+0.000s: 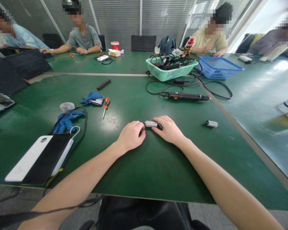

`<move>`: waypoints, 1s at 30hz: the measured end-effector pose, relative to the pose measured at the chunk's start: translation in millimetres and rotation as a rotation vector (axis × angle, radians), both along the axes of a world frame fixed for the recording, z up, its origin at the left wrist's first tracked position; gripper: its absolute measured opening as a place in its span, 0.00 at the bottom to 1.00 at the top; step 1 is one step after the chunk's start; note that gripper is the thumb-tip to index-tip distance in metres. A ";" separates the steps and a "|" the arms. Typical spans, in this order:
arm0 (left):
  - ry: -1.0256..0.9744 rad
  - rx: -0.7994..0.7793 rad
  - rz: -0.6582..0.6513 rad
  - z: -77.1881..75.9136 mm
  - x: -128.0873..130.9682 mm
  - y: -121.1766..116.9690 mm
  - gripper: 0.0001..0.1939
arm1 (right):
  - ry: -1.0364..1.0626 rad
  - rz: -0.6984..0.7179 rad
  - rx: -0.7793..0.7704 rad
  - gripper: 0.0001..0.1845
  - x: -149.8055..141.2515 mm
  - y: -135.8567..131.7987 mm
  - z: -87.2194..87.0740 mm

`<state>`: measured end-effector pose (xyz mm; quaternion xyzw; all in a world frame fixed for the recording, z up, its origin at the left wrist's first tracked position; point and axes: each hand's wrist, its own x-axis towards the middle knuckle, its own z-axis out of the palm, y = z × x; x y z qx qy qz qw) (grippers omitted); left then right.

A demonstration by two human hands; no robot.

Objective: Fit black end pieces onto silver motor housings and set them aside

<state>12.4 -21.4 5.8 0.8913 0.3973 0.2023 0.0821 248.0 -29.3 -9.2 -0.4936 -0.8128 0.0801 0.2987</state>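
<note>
Both my hands rest on the green table (139,166), close together. My right hand (169,129) pinches a small silver cylinder with a black end (151,124), lying on its side. My left hand (131,135) is curled into a loose fist just left of the cylinder, its fingertips at the cylinder's left end; whether it grips anything is hidden. A second small silver and black cylinder (210,123) lies alone to the right.
A black electric screwdriver (188,96) with cable lies beyond my hands. An orange-handled screwdriver (106,107), blue gloves (67,119) and a phone on a white power bank (38,159) are at left. Green basket (170,74) and blue basket (217,67) stand behind. Several people sit at the table's far side.
</note>
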 end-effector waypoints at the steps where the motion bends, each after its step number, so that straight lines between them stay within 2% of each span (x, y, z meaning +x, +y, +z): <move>1: -0.011 -0.002 0.012 0.0 0.0 -0.2 0.02 | 0.004 0.008 -0.004 0.15 0.0 -1.6 2.0; 6: -0.045 -0.019 0.034 -1.5 -0.1 -1.0 0.08 | -0.002 0.071 -0.047 0.15 2.9 -9.8 12.0; 10: -0.015 -0.016 -0.033 -0.8 1.0 -2.2 0.12 | -0.012 0.131 -0.053 0.13 8.4 -14.0 16.3; 18: 0.024 -0.006 -0.152 2.5 0.7 -4.0 0.10 | -0.050 0.184 -0.075 0.15 8.6 -20.1 22.3; 30: 0.002 -0.012 -0.207 2.2 -1.7 -3.6 0.07 | -0.051 0.159 -0.061 0.08 -14.7 -33.1 22.9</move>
